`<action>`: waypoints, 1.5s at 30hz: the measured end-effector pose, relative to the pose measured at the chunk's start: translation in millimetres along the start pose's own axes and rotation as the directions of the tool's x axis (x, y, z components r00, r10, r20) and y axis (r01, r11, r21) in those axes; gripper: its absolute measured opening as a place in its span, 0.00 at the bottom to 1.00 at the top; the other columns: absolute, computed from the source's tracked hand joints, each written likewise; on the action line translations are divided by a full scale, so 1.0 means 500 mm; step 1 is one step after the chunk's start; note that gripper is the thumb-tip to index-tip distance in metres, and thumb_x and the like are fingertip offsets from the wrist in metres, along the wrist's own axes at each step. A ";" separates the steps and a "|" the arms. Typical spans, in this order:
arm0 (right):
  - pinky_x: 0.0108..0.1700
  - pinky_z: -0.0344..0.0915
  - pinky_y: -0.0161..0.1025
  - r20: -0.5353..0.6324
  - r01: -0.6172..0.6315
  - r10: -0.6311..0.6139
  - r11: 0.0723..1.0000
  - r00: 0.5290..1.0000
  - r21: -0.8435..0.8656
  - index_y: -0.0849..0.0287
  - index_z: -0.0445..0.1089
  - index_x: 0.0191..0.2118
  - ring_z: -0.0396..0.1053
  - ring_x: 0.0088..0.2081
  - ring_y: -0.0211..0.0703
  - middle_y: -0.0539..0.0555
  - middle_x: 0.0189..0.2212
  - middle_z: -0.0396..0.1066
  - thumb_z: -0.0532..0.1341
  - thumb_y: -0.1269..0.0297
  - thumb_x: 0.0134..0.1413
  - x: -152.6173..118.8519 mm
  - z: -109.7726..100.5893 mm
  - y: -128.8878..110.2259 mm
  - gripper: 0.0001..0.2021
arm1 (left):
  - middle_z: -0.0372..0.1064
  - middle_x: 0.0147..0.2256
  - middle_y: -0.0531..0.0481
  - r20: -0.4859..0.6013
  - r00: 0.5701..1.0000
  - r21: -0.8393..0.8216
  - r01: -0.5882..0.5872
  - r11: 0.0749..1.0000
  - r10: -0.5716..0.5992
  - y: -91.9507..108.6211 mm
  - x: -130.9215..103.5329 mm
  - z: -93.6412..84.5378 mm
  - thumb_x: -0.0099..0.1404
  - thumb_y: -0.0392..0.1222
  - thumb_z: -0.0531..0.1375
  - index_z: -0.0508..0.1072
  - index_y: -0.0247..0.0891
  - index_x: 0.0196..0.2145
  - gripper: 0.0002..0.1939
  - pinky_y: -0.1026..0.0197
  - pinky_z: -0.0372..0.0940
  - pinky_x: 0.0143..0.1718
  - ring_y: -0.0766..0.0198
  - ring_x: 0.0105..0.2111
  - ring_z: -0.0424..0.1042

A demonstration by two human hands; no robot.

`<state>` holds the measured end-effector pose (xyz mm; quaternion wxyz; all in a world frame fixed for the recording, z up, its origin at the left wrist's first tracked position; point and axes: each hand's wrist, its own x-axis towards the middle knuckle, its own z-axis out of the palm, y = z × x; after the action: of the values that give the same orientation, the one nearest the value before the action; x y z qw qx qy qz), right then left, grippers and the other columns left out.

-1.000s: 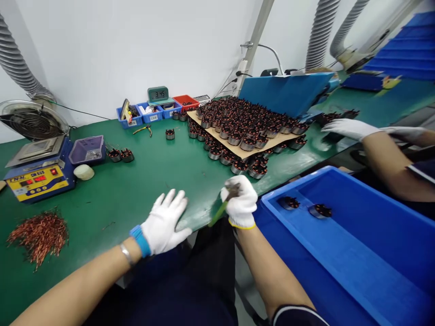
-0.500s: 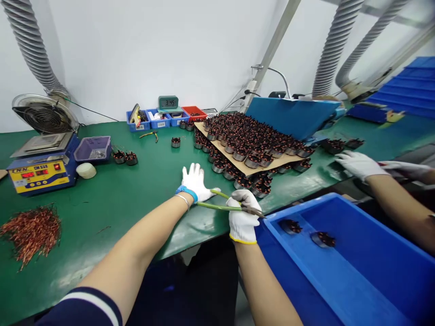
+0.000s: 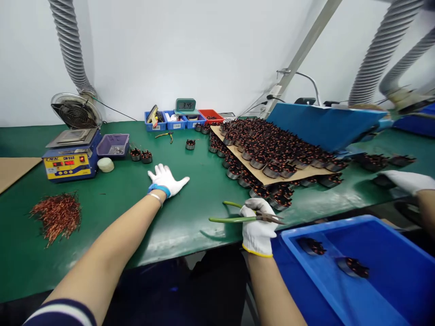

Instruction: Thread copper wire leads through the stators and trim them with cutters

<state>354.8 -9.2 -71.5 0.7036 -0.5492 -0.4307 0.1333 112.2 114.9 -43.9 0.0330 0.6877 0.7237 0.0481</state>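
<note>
My left hand [image 3: 167, 180], in a white glove with a blue band at the wrist, lies on the green tabletop [image 3: 197, 199] with its fingers spread and nothing in it. At the table's front edge, my gloved right hand [image 3: 260, 228] is closed around green-handled pliers [image 3: 234, 220]. Their handles point left and their metal jaws point right, near the corner of the blue bin. Just beyond that hand are several copper-wound motor stators [image 3: 280, 199], massed under and on top of a brown cardboard sheet [image 3: 268, 179].
A blue bin [image 3: 288, 235] at front right holds two stators. To the left are a pile of copper wire clippings [image 3: 59, 217], a blue-yellow soldering unit [image 3: 71, 158] and a purple tray [image 3: 113, 147]. Yellow-handled pliers [image 3: 166, 135] lie behind. Another person's gloved hand [image 3: 408, 181] is at right.
My left hand has moved left, away from the pliers' handles. The right hand still grips the pliers. The view has turned slightly left, and the other person's hand has shifted at the right.
</note>
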 end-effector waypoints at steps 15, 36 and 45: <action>0.27 0.61 0.36 -0.043 -0.030 0.032 0.999 0.999 0.043 0.59 0.65 0.27 0.63 0.25 0.36 0.47 0.27 0.63 0.61 0.69 0.38 -0.010 0.000 -0.010 0.06 | 0.41 0.66 0.27 -0.027 0.956 -0.048 -0.292 0.955 0.291 0.091 -0.160 0.022 0.57 0.73 0.42 0.53 0.25 0.64 0.52 0.31 0.39 0.61 0.36 0.66 0.41; 0.29 0.61 0.36 -0.010 -0.084 0.084 0.996 0.996 0.012 0.58 0.66 0.28 0.63 0.28 0.39 0.49 0.27 0.64 0.62 0.67 0.37 -0.007 -0.003 -0.017 0.07 | 0.42 0.66 0.26 -0.081 0.988 -0.073 -0.138 0.988 0.132 0.152 0.077 0.032 0.58 0.71 0.42 0.50 0.21 0.64 0.53 0.35 0.35 0.63 0.37 0.66 0.40; 0.29 0.62 0.40 -0.003 -0.134 0.134 0.991 0.991 0.031 0.58 0.66 0.28 0.63 0.26 0.39 0.49 0.28 0.64 0.63 0.65 0.35 -0.008 0.000 -0.010 0.09 | 0.41 0.66 0.27 -0.093 0.983 -0.024 0.156 0.988 -0.157 -0.080 -0.046 0.009 0.56 0.73 0.42 0.49 0.21 0.64 0.55 0.39 0.35 0.64 0.38 0.66 0.41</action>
<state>350.9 -13.3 -69.0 0.7025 -0.5664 -0.3890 0.1854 74.2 89.9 -53.6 0.0080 0.6254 0.7758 0.0836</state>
